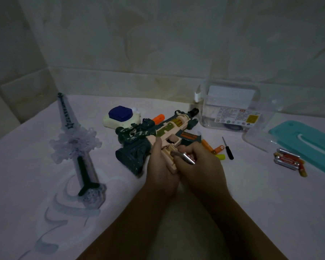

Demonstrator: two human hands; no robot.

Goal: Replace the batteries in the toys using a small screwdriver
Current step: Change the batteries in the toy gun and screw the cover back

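At the left, a transparent toy sword [77, 147] with a dark handle lies on the white cloth [251, 203], its point toward the wall; right of it, further back, sits a white toy [121, 117] with a blue top; just beside this toy lies the toy gun [154, 136], camouflage green and beige, with its muzzle toward the back right; the left hand [161, 171] has its fingers curled around the beige grip of the gun and holds it; the right hand [201, 166], touching the left one, pinches a silver battery [186, 157] against the same grip; whether the battery is already inside the compartment I cannot tell; near the right hand, some orange batteries [212, 147] lie loose on the cloth; just beside them lies the small screwdriver [227, 149] with a black handle, touched by no hand; behind it stands a clear plastic box [233, 107] with a label; further right is a group of red and silver batteries [289, 161], next to a teal lid [308, 143] at the edge.
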